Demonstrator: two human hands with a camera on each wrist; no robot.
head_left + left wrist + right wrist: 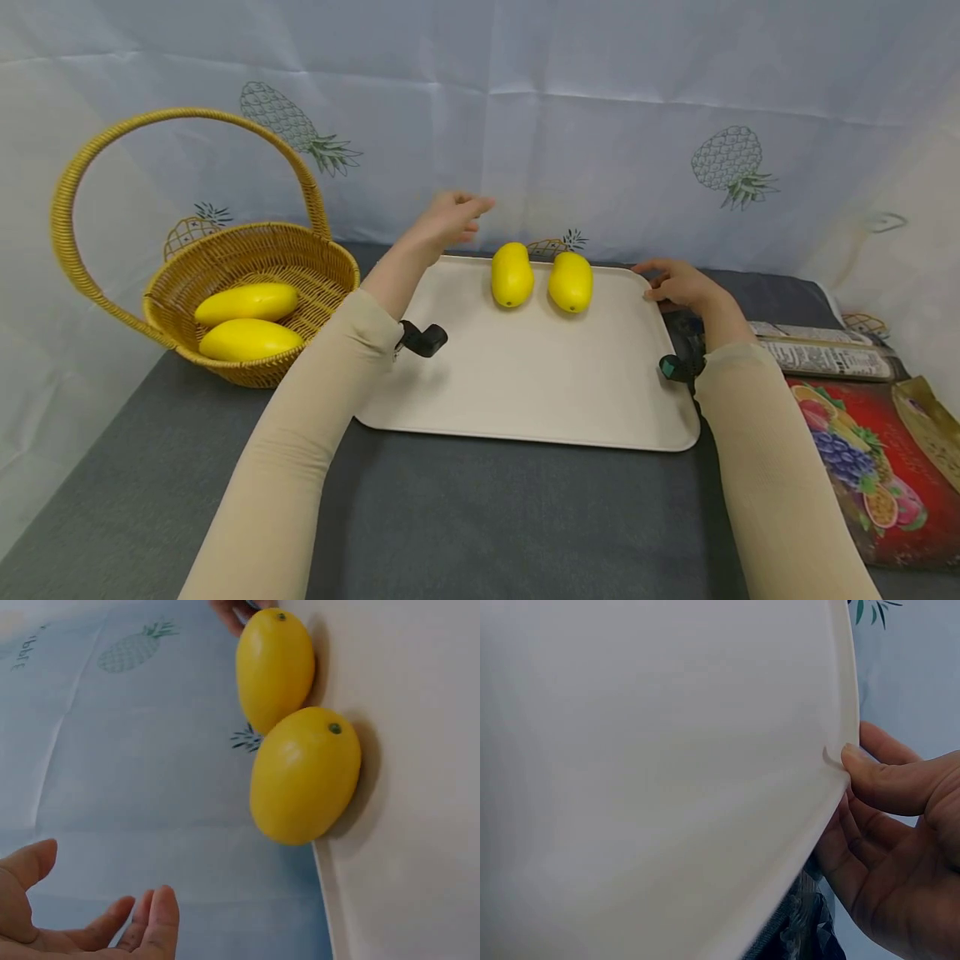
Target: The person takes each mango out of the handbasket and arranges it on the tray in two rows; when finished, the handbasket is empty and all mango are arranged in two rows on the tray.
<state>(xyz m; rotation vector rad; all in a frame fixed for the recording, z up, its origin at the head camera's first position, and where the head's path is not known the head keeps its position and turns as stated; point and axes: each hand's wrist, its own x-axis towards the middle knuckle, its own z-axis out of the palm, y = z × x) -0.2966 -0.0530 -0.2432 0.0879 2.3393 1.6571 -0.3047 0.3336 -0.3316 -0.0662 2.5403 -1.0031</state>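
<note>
At upper centre, two yellow fruits on a tray seem firm, slippery, best cupped mid-body; the left hand hovers empty, fingers loose; the right hand pinches the tray's corner.

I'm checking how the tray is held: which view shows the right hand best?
The right wrist view: the right hand looms largest, thumb over the corner of the tray. The head view shows it smaller, at the far right corner; the left wrist view catches only part, beside a yellow fruit.
</note>
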